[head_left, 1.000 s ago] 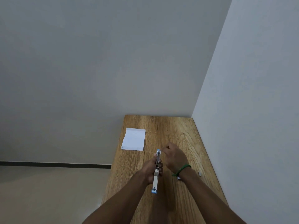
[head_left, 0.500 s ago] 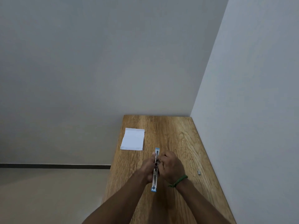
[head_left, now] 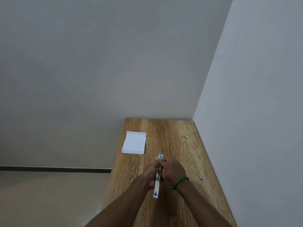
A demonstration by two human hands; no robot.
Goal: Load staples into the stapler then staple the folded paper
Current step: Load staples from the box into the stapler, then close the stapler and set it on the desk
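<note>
A blue and silver stapler (head_left: 156, 188) lies lengthwise in front of me above the wooden table (head_left: 180, 145), opened out long. My left hand (head_left: 150, 173) grips its middle from the left. My right hand (head_left: 172, 169), with a green band at the wrist, is pressed against the stapler's metal channel from the right, fingers curled at it. What those fingers pinch is hidden. The folded white paper (head_left: 134, 142) lies flat near the table's left edge, beyond the hands.
A small grey strip of staples (head_left: 201, 177) lies on the table to the right of my right wrist. A wall runs along the table's right side and another along its far end. The table's left edge drops to the floor.
My right hand came in from the right and down onto the stapler, closing against its metal channel. The left hand and stapler stayed almost in place.
</note>
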